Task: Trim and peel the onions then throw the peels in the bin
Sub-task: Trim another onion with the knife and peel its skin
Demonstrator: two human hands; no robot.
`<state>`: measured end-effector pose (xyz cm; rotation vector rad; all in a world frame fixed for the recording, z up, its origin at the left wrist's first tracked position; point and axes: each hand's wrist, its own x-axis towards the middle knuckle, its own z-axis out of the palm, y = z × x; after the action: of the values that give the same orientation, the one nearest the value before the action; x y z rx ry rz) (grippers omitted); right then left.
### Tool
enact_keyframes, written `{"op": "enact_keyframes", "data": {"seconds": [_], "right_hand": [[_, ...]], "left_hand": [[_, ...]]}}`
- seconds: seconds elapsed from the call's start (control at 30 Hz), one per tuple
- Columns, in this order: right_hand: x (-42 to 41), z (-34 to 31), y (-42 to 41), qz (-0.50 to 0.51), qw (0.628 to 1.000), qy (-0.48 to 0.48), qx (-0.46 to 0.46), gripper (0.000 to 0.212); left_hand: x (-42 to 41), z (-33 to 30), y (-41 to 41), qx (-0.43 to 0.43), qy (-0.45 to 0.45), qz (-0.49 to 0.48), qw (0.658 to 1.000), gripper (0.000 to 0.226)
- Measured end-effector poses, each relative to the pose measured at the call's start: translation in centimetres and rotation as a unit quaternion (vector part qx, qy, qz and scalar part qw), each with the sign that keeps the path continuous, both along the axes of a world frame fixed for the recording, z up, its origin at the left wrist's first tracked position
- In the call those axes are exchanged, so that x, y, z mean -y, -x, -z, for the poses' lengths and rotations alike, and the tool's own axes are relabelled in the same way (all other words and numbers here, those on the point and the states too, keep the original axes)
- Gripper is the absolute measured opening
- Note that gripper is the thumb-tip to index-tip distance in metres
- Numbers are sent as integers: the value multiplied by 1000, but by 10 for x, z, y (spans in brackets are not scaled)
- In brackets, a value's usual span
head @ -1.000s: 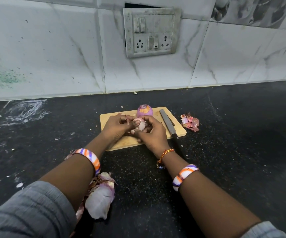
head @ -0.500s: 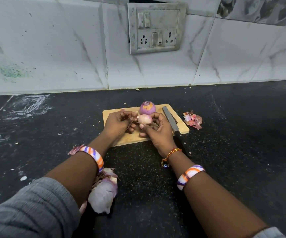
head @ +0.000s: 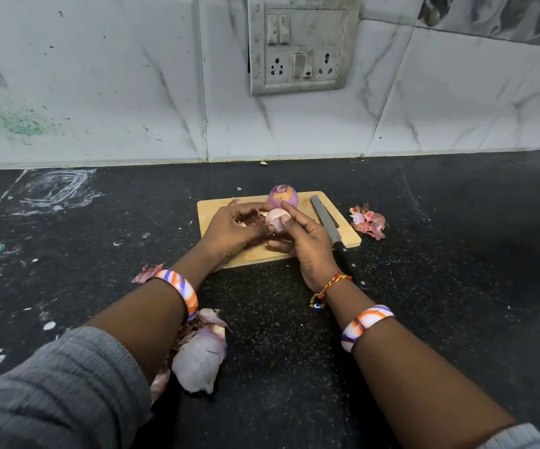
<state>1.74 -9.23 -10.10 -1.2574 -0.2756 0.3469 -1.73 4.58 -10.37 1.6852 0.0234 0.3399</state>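
Both hands work over the cutting board (head: 343, 241) on the black counter (head: 440, 286). Right hand (head: 307, 241) cups a small pale onion (head: 276, 218), fingers curled round it, thumb across its top. Left hand (head: 229, 230) pinches at the onion's left side, with loose skin showing between its fingers; its grip is on the peel, I judge, not on the bulb. The onion sits just above the board, near its middle.

A second onion (head: 283, 196), purple and already peeled, stands at the board's far edge, just behind the hands. The knife (head: 325, 218) lies along the board's right side, handle overhanging toward the person, close beside the right wrist.

Peels in two lots: a small pink heap (head: 367, 222) on the counter right of the board, and a larger papery pile (head: 199, 354) near the left forearm. No bin in view.

Risks, as I judge them:
- The small, smooth bulb could slip from the right hand if the skin tears away suddenly.
- A wrist shifting sideways may knock the overhanging knife handle.
- The left forearm could scatter the near pile.
- Thin skin may tear in scraps, leaving bits stuck on.
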Motion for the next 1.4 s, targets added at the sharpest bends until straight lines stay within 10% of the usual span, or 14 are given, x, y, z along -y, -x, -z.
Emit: {"op": "enact_keyframes", "data": {"seconds": [0.43,1.4], "right_hand": [[2,4,1,4,996,47,70,61],[-1,15,1,136,903,269,305,34]], "left_hand": [[-2,3,-6,-46,60,-59,995,10],[3,2,1,19,-51,-31,998,22]]}}
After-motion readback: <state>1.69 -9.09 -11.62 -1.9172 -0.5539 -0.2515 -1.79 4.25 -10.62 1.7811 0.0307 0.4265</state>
